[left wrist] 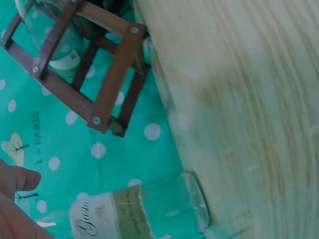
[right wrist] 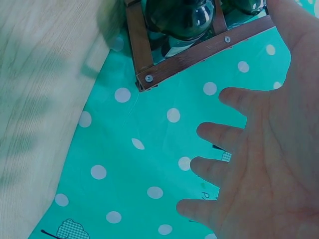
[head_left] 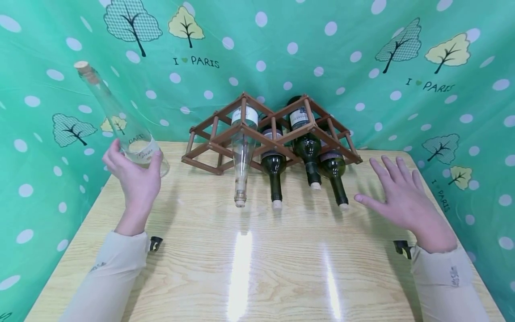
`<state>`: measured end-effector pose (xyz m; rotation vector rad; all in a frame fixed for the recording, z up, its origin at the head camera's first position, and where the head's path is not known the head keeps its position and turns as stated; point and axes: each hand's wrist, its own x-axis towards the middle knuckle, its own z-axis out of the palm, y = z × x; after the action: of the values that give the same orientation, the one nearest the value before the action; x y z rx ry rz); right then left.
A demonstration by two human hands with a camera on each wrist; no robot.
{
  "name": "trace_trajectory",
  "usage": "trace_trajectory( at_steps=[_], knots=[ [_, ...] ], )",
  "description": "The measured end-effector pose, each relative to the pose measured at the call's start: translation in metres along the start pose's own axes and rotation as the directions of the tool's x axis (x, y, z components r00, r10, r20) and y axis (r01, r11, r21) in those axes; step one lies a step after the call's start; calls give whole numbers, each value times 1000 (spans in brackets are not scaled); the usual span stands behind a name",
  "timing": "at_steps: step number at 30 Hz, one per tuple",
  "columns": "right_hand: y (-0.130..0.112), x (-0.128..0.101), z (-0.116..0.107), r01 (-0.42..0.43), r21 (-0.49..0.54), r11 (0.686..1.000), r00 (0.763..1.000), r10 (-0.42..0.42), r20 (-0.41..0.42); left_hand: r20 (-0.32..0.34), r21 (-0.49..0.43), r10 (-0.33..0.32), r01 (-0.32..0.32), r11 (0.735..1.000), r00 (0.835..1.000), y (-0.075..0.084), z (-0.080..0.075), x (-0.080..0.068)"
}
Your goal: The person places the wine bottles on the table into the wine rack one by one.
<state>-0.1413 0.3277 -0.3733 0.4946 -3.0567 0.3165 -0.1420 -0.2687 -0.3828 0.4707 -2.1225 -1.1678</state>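
A corked clear glass wine bottle (head_left: pixel 128 127) with a pale label stands at the table's back left. In the head view my left hand (head_left: pixel 137 178) is in front of it, thumb and fingers spread to either side of its body. The left wrist view shows a gap between the thumb (left wrist: pixel 26 178) and the bottle (left wrist: pixel 167 206), whose base is at the tabletop. My right hand (head_left: pixel 398 197) holds nothing; its fingers are straight and spread beside the right end of the brown wooden wine rack (head_left: pixel 231 133). The right wrist view shows its palm (right wrist: pixel 269 164).
In the rack lie another clear bottle (head_left: pixel 241 154) and three dark green ones, such as this bottle (head_left: pixel 274 163), corked necks pointing toward me. A green dotted curtain (head_left: pixel 281 67) hangs close behind and beside the wood-grain table (head_left: pixel 201 268).
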Motion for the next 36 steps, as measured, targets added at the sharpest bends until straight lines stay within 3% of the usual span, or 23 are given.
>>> trace_trajectory(
  at_steps=[6, 17, 27, 36],
  knots=[
    [-2, -1, -2, 4, -4, 1000, 1000, -4, -4, -3, 9, -11, 11, 1000, 1000, -10, 3, 11],
    [-12, -3, -6, 13, -15, 1000, 1000, -13, -9, 55, -3, -79, 79, 997, 995, -24, 4, 28],
    [-19, -7, -9, 50, -39, 998, 998, -51, -37, 129, -62, -165, 174, 983, 978, -30, 7, 38],
    [-25, -10, -13, 81, -45, 996, 993, -84, -80, 163, -52, -196, 207, 977, 967, -34, 8, 45]
  ],
)
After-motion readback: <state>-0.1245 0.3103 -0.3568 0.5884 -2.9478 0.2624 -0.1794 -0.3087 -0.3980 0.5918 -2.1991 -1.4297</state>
